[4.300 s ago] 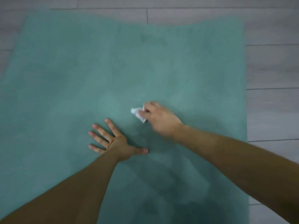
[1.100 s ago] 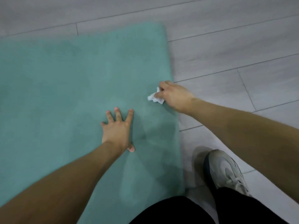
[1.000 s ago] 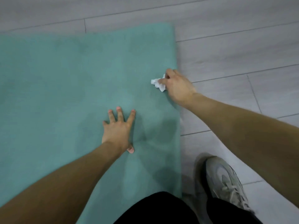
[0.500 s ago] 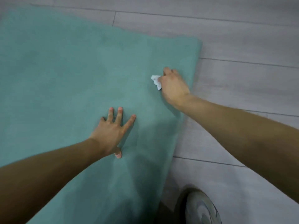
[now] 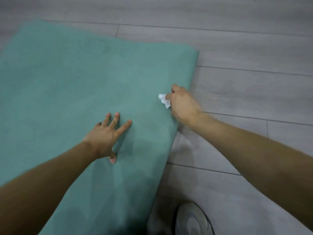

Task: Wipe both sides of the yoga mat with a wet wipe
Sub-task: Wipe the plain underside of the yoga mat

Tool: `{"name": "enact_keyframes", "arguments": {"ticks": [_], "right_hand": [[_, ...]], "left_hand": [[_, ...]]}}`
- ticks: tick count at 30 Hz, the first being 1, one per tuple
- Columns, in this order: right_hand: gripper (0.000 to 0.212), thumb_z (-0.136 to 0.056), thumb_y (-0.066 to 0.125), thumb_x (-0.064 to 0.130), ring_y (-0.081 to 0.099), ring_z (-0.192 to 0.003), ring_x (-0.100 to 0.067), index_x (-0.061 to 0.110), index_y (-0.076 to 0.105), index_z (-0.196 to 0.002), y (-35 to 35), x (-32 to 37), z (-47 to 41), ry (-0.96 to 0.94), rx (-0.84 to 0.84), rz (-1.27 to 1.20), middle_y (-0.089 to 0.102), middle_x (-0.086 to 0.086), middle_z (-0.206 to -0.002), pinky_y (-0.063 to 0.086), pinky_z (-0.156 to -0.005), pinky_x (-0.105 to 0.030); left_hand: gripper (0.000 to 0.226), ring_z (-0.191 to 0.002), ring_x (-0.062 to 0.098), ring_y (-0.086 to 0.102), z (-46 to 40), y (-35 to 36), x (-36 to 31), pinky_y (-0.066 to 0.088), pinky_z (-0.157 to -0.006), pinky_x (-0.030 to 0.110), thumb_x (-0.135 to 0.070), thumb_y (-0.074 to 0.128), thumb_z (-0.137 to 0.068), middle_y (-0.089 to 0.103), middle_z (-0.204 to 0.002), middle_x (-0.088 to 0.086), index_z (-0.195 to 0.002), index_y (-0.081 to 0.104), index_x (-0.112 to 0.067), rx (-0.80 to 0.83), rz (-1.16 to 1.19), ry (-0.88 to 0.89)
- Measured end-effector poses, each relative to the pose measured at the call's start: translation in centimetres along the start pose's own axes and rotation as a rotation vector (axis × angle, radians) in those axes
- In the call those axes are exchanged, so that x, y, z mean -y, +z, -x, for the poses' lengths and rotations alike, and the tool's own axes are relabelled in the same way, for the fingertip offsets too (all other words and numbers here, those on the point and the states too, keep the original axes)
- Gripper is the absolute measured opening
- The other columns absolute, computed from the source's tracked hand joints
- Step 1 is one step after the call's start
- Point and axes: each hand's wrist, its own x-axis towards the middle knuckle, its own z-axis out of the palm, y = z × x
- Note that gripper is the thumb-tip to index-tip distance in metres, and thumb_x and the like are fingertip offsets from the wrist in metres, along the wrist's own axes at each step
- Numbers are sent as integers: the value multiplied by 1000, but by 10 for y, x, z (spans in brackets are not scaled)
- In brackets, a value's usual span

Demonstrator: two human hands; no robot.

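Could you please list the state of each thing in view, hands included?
Yoga mat: unrolled, lying flat on the floor.
Wet wipe: crumpled, pinched against the mat near its right edge.
Left hand: fingers spread, pressing flat on the mat.
Right hand: gripping the wipe.
Shoe: on the floor beside the mat.

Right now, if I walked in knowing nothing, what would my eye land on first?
First, the big teal yoga mat spread over the grey plank floor, filling the left of the view. Next, the right hand near the mat's right edge, its fingers pinching a crumpled white wet wipe against the surface. The left hand presses flat on the mat with fingers spread, and a grey shoe shows at the bottom.
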Motion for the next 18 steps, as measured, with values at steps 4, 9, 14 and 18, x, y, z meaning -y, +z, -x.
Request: {"name": "enact_keyframes", "arguments": {"ticks": [4,9,14,18], "right_hand": [[14,-83,66,13,59,-86,-36,9,72,-95,45,73,124,-353,173,-174,56,-12,-96,51,-65,-40],[23,-84,67,1,57,-93,-39,5,76,-105,33,5,46,-185,-72,-92,55,-17,-100,56,-72,-47],[23,-90,61,-2,59,-96,-39,8,73,-107,9,-33,1,60,-162,-116,52,-14,-107,54,-78,-45],[39,-97,48,8,54,-104,-29,18,67,-130,43,22,114,-74,-69,-302,54,-9,-116,48,-82,-35]], "left_hand": [[166,-159,44,-4,0,0,-2,30,-125,51,-63,96,-49,-17,-172,17,-156,-30,-45,2,20,-6],[126,-155,36,25,-2,-18,-2,43,-116,47,-60,87,-72,12,-171,12,-163,1,-50,-46,0,3],[142,-157,37,17,-32,-56,-15,49,-110,53,-49,99,-57,-2,-170,13,-164,6,-38,-149,-10,13],[179,-158,44,10,-64,-67,-22,45,-113,55,-47,105,-39,-10,-171,17,-157,-29,-37,-54,-18,-9]]}}
